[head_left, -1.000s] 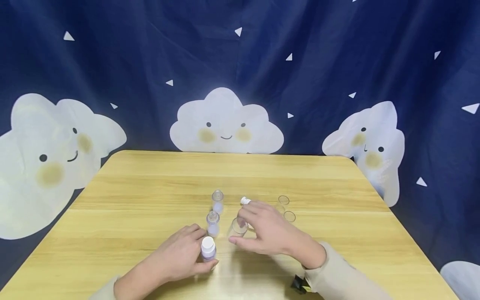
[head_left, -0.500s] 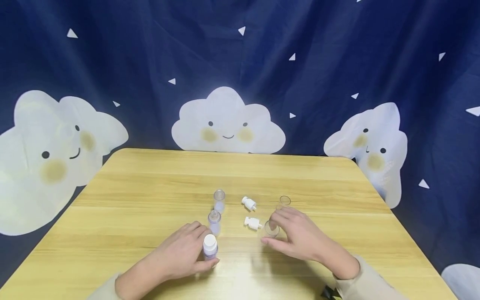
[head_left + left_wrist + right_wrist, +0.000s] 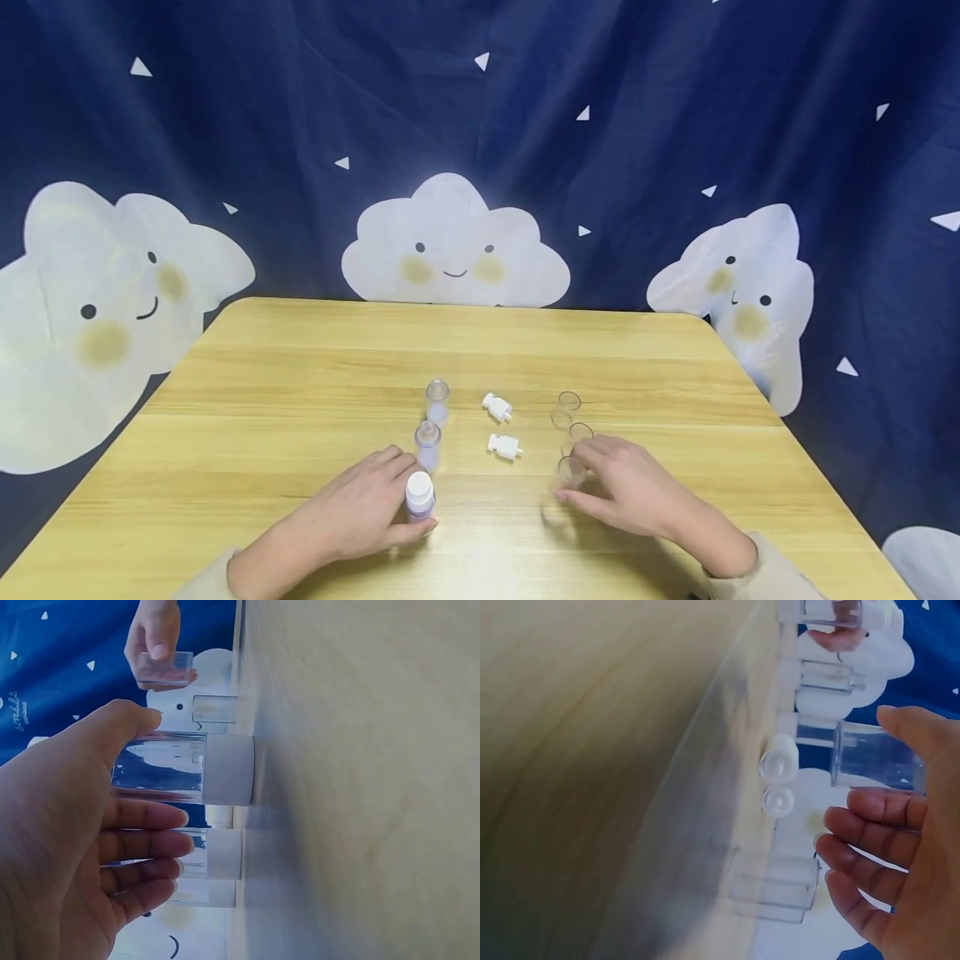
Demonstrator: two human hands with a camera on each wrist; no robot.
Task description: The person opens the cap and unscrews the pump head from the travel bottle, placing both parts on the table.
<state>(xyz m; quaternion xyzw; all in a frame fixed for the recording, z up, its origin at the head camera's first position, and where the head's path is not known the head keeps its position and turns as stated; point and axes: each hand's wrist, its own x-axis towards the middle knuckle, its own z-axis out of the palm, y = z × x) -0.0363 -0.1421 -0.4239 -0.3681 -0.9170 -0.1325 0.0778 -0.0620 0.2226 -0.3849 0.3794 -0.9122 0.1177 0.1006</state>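
Observation:
My left hand (image 3: 360,508) grips a small clear bottle (image 3: 229,769) with a white base, standing upright on the table; a white pump top (image 3: 418,485) sits on it. Two similar bottles (image 3: 427,446) without tops stand in a row just beyond. On the right, my right hand (image 3: 637,487) holds a clear cylindrical cap (image 3: 877,756) between thumb and fingers, raised over the table in the right wrist view. Two more clear caps (image 3: 772,885) stand close beyond that hand. Two loose white pump tops (image 3: 506,447) lie on their sides between the bottles and the caps.
The wood-grain table (image 3: 315,333) has rounded far corners. Behind it hangs a dark blue curtain (image 3: 630,150) printed with white clouds (image 3: 453,250) and small triangles.
My right hand has moved right with the clear cap, from beside the bottles past the loose pump tops to near the other caps. The left hand stays on its bottle.

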